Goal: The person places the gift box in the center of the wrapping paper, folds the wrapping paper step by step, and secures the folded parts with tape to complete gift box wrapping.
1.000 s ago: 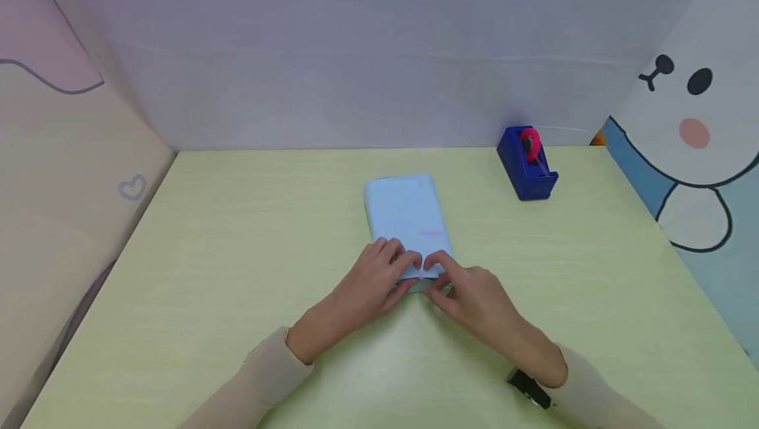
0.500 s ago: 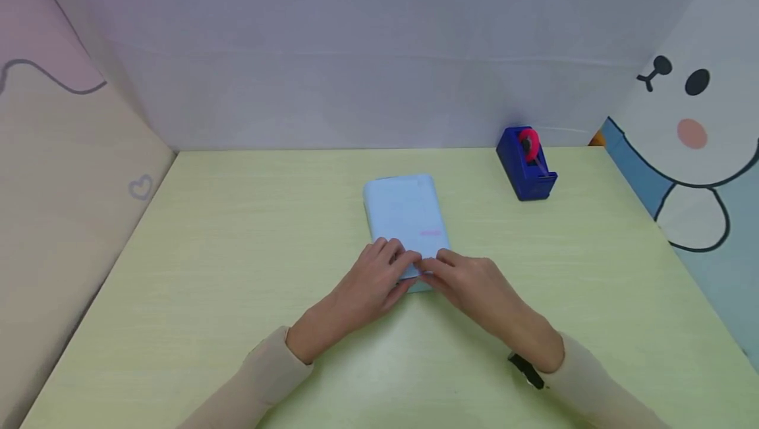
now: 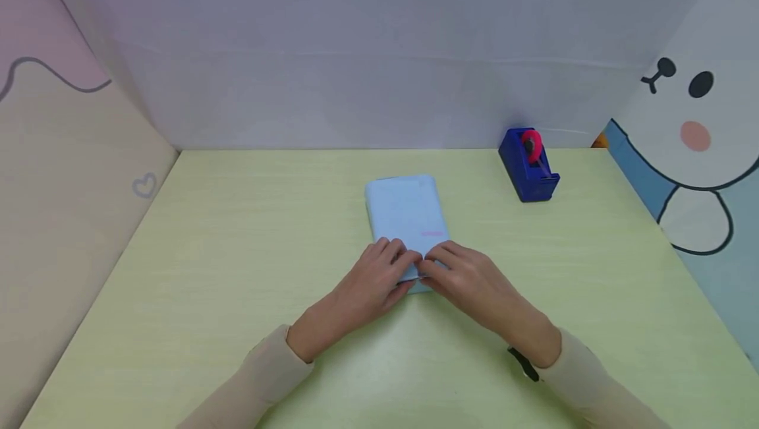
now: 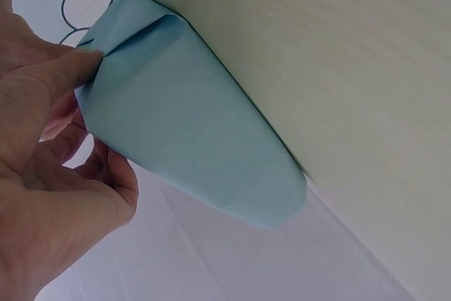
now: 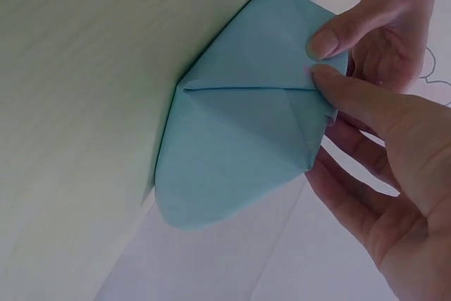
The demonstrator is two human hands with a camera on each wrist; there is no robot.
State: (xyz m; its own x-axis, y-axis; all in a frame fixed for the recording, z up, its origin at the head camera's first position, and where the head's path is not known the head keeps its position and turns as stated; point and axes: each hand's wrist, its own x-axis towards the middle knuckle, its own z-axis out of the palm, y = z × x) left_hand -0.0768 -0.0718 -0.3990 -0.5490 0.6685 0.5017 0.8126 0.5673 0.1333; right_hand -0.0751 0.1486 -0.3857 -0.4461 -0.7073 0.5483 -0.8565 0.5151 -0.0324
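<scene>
A flat package wrapped in light blue paper (image 3: 406,208) lies mid-table in the head view, with a pink strip (image 3: 432,234) on its top. At its near end, my left hand (image 3: 364,287) pinches the edge, fingers on top and thumb below. My right hand (image 3: 474,287) does the same just beside it, the fingertips of both hands almost meeting. In the right wrist view, both thumbs press the folded end flap (image 5: 246,68), and a straight crease runs across that end. The left wrist view shows an angled fold (image 4: 141,29) near the thumb. Most fingertips on the upper face are hidden.
A dark blue tape dispenser (image 3: 529,169) with a pink-red roll stands at the back right of the pale table (image 3: 267,218). Light walls rise behind and at both sides; the right one bears a cartoon print (image 3: 695,136).
My right hand's fingers have drawn together and its wrist has shifted slightly forward; its fingertips now press the near edge beside the left hand. The left hand and package stay put.
</scene>
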